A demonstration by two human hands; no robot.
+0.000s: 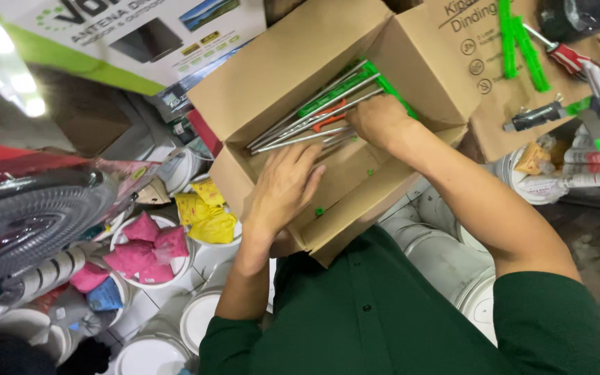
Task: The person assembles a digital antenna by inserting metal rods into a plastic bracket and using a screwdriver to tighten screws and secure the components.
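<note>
A person in a dark green shirt (383, 312) works over an open cardboard box (300, 76) held against the chest, both bare hands inside it. The left hand (282, 187) lies palm down on the box floor, fingers (308, 158) spread flat and loosely open, closed on nothing, their tips just short of a bundle of long metal rods (300, 128) that lies diagonally across the box. The right hand (378, 118) reaches in from the far side and rests on the upper end of that bundle; its fingers curl down among the rods, but whether they actually grip one cannot be told from this angle. Mixed with the rods are green-handled pieces (335, 92) and one with an orange handle (328, 119); small green bits (319, 211) lie loose on the box floor. To the right, a flattened sheet of cardboard (522, 83) carries green strips (522, 42), a red-handled screwdriver (567, 57) and other small tools. Below and to the left stand white buckets (199, 316), one holding pink bags (144, 250), with yellow packets (206, 215) beside it, and a fan grille (29, 222) at the left edge. A large printed carton (133, 35) sits above the box.
</note>
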